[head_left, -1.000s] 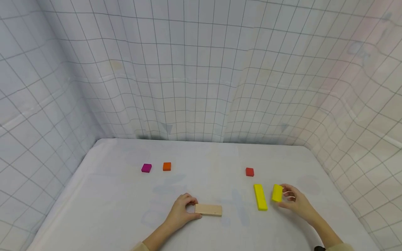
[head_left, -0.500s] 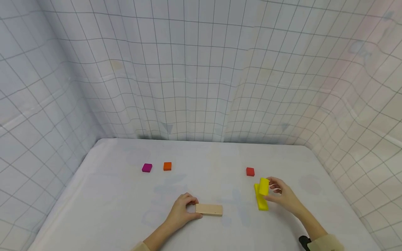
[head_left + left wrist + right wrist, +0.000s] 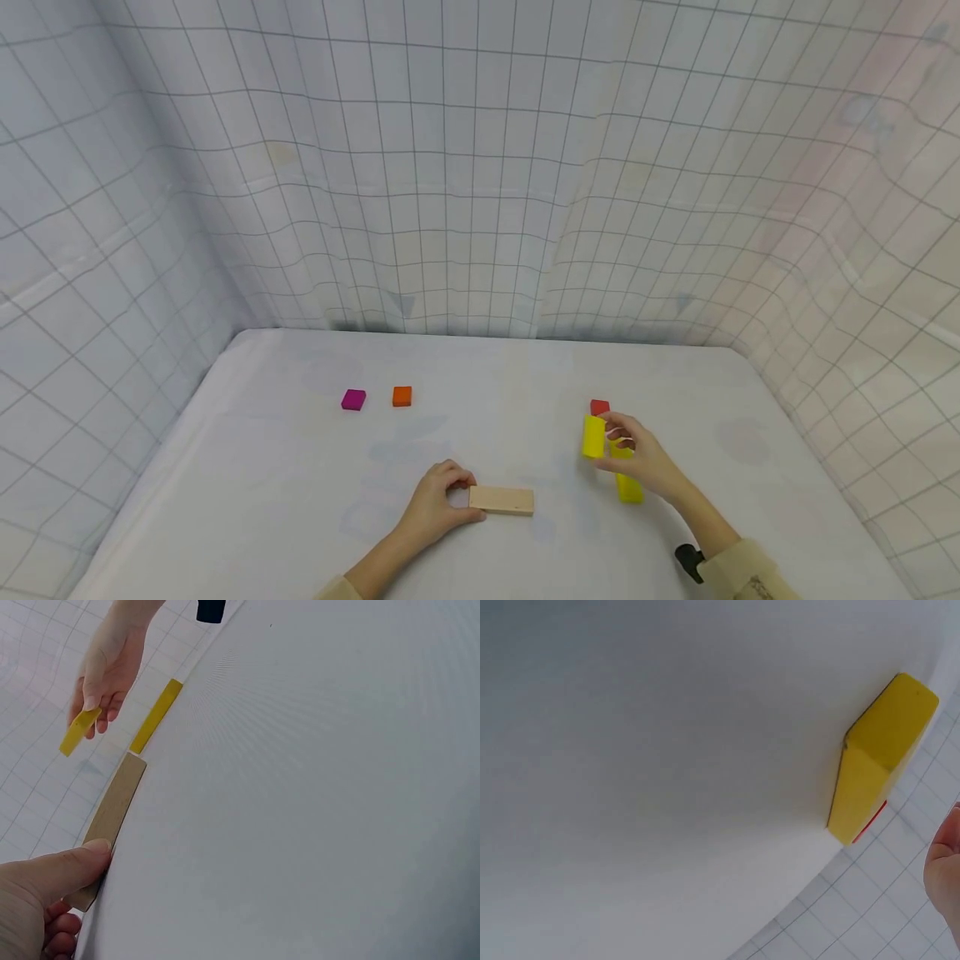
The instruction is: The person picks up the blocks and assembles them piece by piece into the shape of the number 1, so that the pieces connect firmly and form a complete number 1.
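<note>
My left hand (image 3: 437, 504) grips the left end of a plain wooden block (image 3: 502, 500) lying on the table, with the thumb at its near edge; in the left wrist view the thumb presses on the wooden block (image 3: 116, 799). Above the table my right hand (image 3: 645, 458) pinches a short yellow block (image 3: 593, 437) between thumb and fingers. A longer yellow block (image 3: 630, 490) lies flat beneath that hand and is partly covered by it. In the right wrist view the hand (image 3: 945, 874) shows only at the right edge.
A red block (image 3: 599, 407) sits just behind the raised yellow one. Farther left lie an orange block (image 3: 402, 396) and a purple block (image 3: 353, 400). Gridded cloth (image 3: 480, 208) hangs around the back and sides of the white table (image 3: 262, 500).
My right hand has carried the short yellow block leftward, from right of the long yellow block across it to its left side. The left hand and the wooden block have stayed put.
</note>
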Demonstrator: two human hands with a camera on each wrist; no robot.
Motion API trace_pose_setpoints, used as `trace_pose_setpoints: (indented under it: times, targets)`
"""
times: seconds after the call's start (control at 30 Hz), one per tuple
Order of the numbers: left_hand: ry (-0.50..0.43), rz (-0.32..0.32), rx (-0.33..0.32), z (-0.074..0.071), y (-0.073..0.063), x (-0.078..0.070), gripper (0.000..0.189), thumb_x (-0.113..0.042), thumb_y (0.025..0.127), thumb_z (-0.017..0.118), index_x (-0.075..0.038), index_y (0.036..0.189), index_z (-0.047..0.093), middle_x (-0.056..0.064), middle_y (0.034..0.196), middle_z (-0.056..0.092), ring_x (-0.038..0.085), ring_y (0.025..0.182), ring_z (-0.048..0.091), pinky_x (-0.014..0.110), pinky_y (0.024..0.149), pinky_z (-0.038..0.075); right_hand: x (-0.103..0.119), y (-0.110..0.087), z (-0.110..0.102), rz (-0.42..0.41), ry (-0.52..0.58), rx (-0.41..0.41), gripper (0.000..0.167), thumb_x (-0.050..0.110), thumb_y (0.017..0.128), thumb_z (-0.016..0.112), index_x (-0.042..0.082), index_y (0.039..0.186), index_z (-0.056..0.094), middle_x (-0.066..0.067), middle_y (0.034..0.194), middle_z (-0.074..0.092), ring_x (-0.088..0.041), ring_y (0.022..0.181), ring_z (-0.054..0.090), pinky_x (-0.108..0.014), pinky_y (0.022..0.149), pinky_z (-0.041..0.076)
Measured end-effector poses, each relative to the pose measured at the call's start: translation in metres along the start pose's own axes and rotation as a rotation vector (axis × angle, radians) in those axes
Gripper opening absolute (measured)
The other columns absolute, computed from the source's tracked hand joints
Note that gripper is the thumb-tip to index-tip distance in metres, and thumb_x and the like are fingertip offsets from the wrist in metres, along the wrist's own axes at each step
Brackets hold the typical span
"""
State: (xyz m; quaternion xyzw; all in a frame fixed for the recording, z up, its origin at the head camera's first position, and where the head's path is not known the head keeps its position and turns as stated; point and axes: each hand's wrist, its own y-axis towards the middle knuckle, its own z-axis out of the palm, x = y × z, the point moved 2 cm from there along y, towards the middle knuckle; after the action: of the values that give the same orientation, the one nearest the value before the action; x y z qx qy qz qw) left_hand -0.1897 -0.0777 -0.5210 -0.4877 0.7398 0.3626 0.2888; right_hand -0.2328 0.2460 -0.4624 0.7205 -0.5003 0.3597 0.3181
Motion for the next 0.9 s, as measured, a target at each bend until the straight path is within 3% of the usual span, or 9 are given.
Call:
trace_pose_setpoints:
  times: [0.67, 0.9]
  targets:
    - [-0.001, 0.001, -0.01, 0.0, 0.0, -0.001, 0.036, -0.026, 0.056, 0.086, -0.015, 0.082, 0.064, -0.012, 0.08, 0.053, 0.007, 0.079, 0.047, 0.025, 0.072, 0.042, 0.021, 0.029, 0.05, -0.051, 0.002, 0.097, 0.065, 0.02, 0.071, 0.079, 0.004, 0.124, 0.047, -0.009, 0.108, 0.052, -0.028, 0.098, 0.05, -0.028, 0.086, 0.044]
    - [0.004, -0.002, 0.007, 0.001, 0.0, 0.0, 0.036, -0.028, 0.058, 0.086, -0.014, 0.083, 0.064, -0.011, 0.081, 0.053, 0.009, 0.079, 0.047, 0.025, 0.071, 0.042, 0.026, 0.035, 0.066, -0.015, -0.022, 0.124, 0.065, 0.024, 0.07, 0.08, 0.007, 0.124, 0.048, -0.005, 0.109, 0.051, -0.024, 0.099, 0.049, -0.031, 0.087, 0.043]
